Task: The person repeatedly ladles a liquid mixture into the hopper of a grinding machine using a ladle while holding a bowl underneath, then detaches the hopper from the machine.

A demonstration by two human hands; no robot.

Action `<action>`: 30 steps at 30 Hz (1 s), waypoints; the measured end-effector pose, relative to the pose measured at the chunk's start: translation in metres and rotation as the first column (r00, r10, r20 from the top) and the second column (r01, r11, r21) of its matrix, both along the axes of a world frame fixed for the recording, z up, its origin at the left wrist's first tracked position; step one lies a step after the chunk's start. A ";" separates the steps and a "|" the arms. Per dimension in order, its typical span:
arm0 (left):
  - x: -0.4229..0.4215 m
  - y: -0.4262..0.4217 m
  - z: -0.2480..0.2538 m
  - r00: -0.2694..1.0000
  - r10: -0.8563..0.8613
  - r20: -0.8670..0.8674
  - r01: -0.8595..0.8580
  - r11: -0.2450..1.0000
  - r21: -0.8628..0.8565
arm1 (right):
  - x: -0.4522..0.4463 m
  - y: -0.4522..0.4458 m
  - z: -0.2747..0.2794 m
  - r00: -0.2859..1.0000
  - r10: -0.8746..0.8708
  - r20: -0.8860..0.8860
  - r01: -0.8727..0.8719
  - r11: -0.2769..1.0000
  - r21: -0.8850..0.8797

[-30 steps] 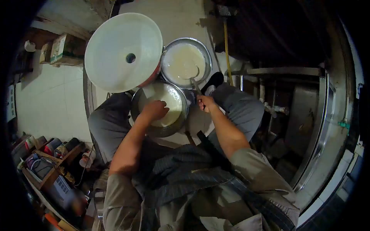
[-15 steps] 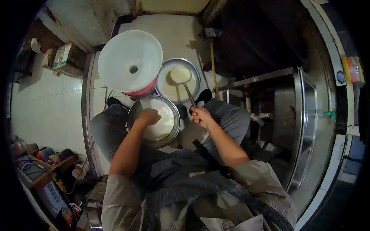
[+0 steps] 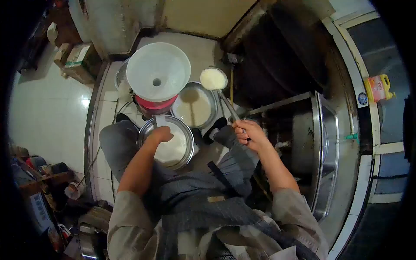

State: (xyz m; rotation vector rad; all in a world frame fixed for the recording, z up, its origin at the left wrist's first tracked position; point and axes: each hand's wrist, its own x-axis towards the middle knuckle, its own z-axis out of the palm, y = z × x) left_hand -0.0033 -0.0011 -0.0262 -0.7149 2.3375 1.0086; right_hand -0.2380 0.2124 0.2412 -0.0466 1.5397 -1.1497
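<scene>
My right hand [image 3: 251, 133] is closed around the handle of a metal ladle [image 3: 213, 79], whose bowl is full of an off-white, creamy-looking mass. The ladle is held above and beyond a round metal basin [image 3: 214, 113] of pale wet contents. Closed in a fist, my left hand [image 3: 162, 134] is over the near metal pot [image 3: 190, 152], by a short metal spout [image 3: 159, 121]; what its fingers hold is hidden. White liquid [image 3: 173, 147] lies in that pot. Behind it stands a red-bodied machine [image 3: 157, 105] with a wide white funnel hopper [image 3: 160, 65].
A metal-framed sink unit [image 3: 318, 147] runs along the right, with a yellow jug [image 3: 378, 88] beyond it. Cardboard boxes [image 3: 80, 63] sit at the far left. A cable crosses the floor at left, near a cluttered wooden crate [image 3: 47, 182].
My right hand has lifted the loaded ladle up and to the right, away from over the basin. My left hand stays by the spout. The camera view has shifted.
</scene>
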 end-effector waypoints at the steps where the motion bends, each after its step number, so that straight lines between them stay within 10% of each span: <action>1: 0.000 0.000 0.001 1.000 0.009 -0.008 -0.009 1.000 0.000 | -0.001 0.000 0.012 1.000 0.009 -0.008 -0.009 1.000 0.000; 13: 0.007 0.002 0.031 0.995 0.092 0.031 -0.091 0.995 -0.031 | 0.047 -0.016 0.133 0.981 0.165 -0.102 -0.171 0.984 -0.053; 30: 0.012 0.007 0.036 0.988 0.143 -0.056 -0.144 0.989 -0.018 | 0.097 -0.027 0.102 0.950 0.295 -0.100 -0.299 0.953 -0.037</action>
